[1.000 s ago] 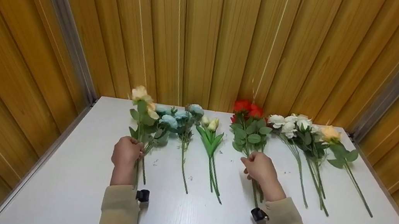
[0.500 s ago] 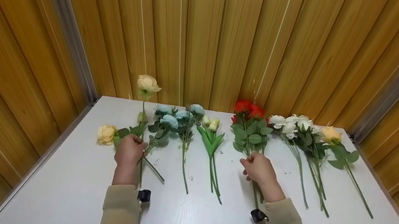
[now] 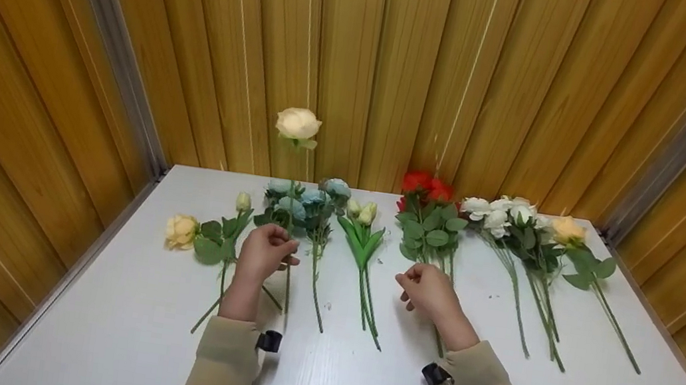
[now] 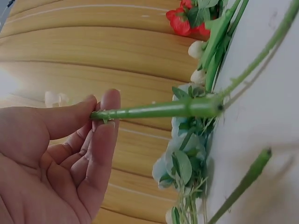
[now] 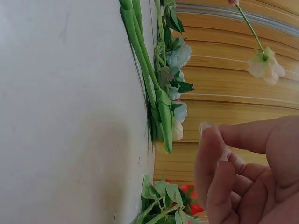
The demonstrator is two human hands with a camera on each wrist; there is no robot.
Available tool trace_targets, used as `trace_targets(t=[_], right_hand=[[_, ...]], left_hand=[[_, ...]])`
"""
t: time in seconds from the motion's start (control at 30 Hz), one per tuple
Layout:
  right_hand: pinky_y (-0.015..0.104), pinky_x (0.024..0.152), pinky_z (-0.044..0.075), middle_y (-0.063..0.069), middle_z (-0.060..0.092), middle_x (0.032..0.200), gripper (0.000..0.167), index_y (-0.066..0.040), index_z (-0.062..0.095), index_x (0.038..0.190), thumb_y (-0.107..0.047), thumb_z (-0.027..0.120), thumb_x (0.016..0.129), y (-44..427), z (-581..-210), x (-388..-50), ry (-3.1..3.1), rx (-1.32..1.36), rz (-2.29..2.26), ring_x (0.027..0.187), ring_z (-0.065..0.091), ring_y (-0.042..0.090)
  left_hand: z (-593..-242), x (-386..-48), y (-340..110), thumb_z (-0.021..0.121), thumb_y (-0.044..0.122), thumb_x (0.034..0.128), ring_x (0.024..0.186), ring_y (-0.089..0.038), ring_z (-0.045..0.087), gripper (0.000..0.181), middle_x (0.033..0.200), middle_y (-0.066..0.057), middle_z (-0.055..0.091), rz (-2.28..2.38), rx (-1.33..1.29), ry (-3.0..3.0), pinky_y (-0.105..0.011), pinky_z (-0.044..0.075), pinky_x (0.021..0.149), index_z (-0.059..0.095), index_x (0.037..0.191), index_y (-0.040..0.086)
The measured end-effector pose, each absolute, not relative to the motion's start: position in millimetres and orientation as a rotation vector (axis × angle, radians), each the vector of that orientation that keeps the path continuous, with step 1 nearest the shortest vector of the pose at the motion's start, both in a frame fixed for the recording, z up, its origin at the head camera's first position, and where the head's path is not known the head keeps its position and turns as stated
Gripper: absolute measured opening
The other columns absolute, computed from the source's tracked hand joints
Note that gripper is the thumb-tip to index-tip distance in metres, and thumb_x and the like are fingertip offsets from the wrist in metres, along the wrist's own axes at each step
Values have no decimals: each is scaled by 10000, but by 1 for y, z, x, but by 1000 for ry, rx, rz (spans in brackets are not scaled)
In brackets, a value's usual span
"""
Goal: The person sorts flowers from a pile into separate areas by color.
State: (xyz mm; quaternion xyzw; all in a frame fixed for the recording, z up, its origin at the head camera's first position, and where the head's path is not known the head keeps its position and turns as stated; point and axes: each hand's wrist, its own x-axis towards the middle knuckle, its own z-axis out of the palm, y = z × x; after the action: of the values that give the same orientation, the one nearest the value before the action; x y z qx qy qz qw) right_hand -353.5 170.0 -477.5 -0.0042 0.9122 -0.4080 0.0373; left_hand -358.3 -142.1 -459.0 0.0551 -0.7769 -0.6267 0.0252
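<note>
A cream rose (image 3: 297, 124) stands up above the table, its stem pinched between the thumb and fingers of my left hand (image 3: 264, 252). The left wrist view shows the cut end of that stem (image 4: 154, 111) pointing out of the pinch. On the table beside this hand lie a yellow rose (image 3: 181, 231) and a stem with a pale bud (image 3: 244, 201). My right hand (image 3: 430, 289) hovers over the stems of the red flowers (image 3: 428, 186). Its fingers are loosely bent, thumb near the index finger, with nothing between them in the right wrist view.
Light blue flowers (image 3: 291, 208) and pale tulips (image 3: 367, 213) lie between the hands on the white table (image 3: 303, 381). To the right are white flowers (image 3: 499, 218) and a peach-yellow rose (image 3: 568, 230). A wood-patterned wall (image 3: 399, 79) rises behind the table.
My left hand has separated the cream rose from the yellow rose and bud stem, carrying it up and right. The yellow rose now lies at the left. My right hand has shifted slightly left.
</note>
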Motion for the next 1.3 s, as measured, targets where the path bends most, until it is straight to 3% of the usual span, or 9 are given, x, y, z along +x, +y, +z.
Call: trace_targets(t=[0.2,0.4,0.53,0.67,0.87,1.1,1.3], right_hand=[[251,574,529,87,757,790,185,3,723,999,-170,660,1008,152,-481,-348,2732,-190,-1368,609,704,144],[247,654,555,162,785,974,250,22,746,1106,-194,653,1018,132,-485,-337,2593,-393,-1498,782,766,231],[382,745,625,226,774,1042,303,74,720,1164,-184,657,1018,121,-491,-332,2448,-513,-1625,857,777,279],[501,817,630,244,772,988,281,140,705,1101,-121,670,1002,115,-495,-329,2332,-513,-1750,821,776,241],[414,754,646,200,779,910,231,152,698,1050,-68,682,981,114,-494,-327,2362,-502,-1754,737,738,96],[367,711,636,215,774,900,179,92,717,1002,-83,689,979,119,-492,-329,2439,-565,-1664,755,749,180],[289,681,596,173,768,886,171,60,730,1016,-102,684,989,143,-482,-337,2539,-508,-1625,728,700,125]], left_hand=[[-457,-354,-116,688,62,979,701,-168,765,143,917,-114,699,-1968,40,-2413,-271,592,605,619,1079,-13],[-457,-349,-90,667,20,981,790,-258,791,144,949,-156,714,-2097,-109,-2386,-326,640,672,587,1089,-33],[-458,-345,-74,682,18,969,804,-265,789,137,932,-155,723,-2092,-197,-2402,-346,648,691,602,1071,-26],[-461,-342,-63,687,0,957,825,-254,787,123,910,-139,718,-2101,-218,-2374,-349,649,697,615,1055,-16],[-463,-341,-60,691,-5,951,867,-280,791,130,924,-148,735,-2129,-192,-2333,-357,650,705,619,1059,-2],[-463,-341,-66,696,90,976,850,-266,789,154,945,-148,745,-2051,-226,-2437,-361,651,715,663,1092,-7],[-461,-346,-90,610,235,1050,796,-199,758,256,914,-142,742,-1890,-38,-2576,-335,636,717,674,1122,-2]])
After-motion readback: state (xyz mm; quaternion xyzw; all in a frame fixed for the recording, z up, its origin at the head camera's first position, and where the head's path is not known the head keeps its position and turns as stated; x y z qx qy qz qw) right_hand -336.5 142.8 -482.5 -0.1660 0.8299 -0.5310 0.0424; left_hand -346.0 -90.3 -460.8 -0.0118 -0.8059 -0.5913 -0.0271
